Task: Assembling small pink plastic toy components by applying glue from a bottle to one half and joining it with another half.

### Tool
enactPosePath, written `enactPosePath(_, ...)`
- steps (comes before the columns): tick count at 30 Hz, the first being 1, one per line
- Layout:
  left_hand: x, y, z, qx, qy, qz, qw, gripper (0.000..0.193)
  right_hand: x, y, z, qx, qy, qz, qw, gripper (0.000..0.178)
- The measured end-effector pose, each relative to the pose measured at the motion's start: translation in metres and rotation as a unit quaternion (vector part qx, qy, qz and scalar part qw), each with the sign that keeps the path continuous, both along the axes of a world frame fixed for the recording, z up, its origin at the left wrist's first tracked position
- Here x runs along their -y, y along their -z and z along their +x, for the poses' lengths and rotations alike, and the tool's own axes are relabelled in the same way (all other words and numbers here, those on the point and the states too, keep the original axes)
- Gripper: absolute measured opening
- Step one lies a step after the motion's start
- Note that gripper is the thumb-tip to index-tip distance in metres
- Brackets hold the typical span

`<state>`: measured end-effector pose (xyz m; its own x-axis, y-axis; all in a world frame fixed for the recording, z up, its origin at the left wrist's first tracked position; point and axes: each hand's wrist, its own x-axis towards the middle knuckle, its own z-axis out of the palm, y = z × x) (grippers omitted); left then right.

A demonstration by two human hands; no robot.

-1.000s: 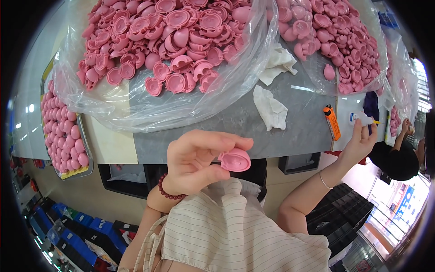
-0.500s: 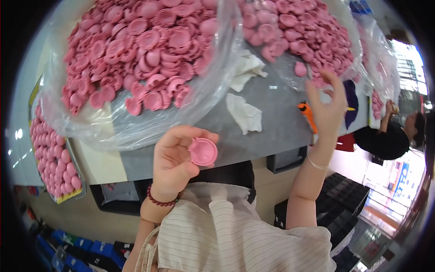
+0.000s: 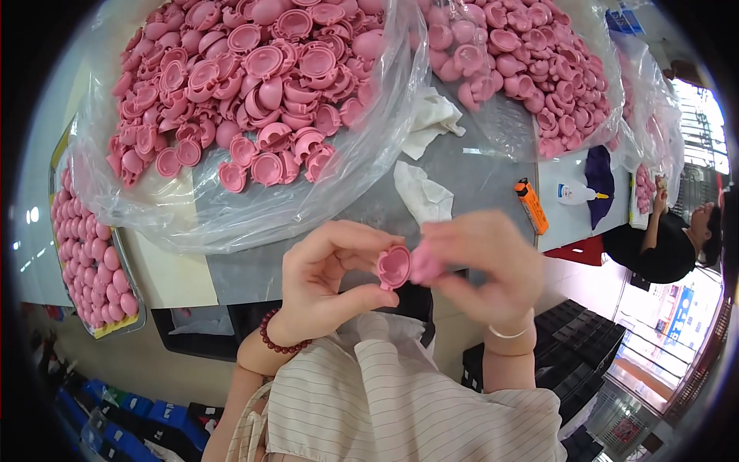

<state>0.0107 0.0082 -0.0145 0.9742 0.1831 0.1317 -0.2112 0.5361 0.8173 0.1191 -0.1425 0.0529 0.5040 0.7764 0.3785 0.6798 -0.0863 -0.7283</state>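
Note:
My left hand (image 3: 327,281) pinches a round pink plastic shell half (image 3: 394,267), its hollow side turned toward my right hand. Close beside it, my right hand (image 3: 493,269) grips another pink plastic piece (image 3: 426,262), blurred by motion and partly covered by the fingers. The two pieces are nearly touching; I cannot tell whether they meet. Both hands are over the table's front edge. Behind them a large clear plastic bag (image 3: 308,208) holds a heap of pink shell halves (image 3: 265,61). A second heap of pink pieces (image 3: 531,46) lies in another bag at the right.
Crumpled white cloths (image 3: 423,192) lie on the grey table (image 3: 493,177). To the right are an orange cutter (image 3: 531,206), a white glue bottle (image 3: 577,194) and a purple cloth (image 3: 600,181). A tray of pink domes (image 3: 92,269) stands at left. A person in black (image 3: 662,242) sits far right.
My right hand has come from the right-hand heap, now with a pink piece, to beside the left hand. The left hand has shifted slightly right and turned its shell half.

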Motion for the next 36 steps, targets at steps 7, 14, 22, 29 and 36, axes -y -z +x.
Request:
enactPosePath(7, 0.004, -0.007, 0.001, -0.022, -0.008, 0.055, 0.998, 0.043, 0.005, 0.026, -0.011, -0.038, 0.003, 0.043, 0.998, 0.032)
enactPosePath(14, 0.007, -0.007, 0.002, -0.021, -0.011, 0.1, 0.995, 0.041, 0.012, 0.04, -0.019, -0.084, 0.022, 0.085, 0.993, 0.03)
enactPosePath(22, 0.007, -0.008, 0.003, -0.03, -0.001, 0.088, 0.996, 0.04, 0.012, 0.046, -0.02, -0.084, 0.027, 0.106, 0.99, 0.03)
enactPosePath(29, 0.007, -0.012, 0.006, -0.017, -0.009, 0.092, 0.996, 0.043, 0.013, 0.042, -0.025, 0.052, 0.081, 0.101, 0.99, 0.032)
enactPosePath(36, 0.005, -0.007, 0.001, -0.04, -0.017, 0.074, 0.996, 0.056, 0.011, 0.038, -0.039, 0.094, 0.051, 0.092, 0.99, 0.023)
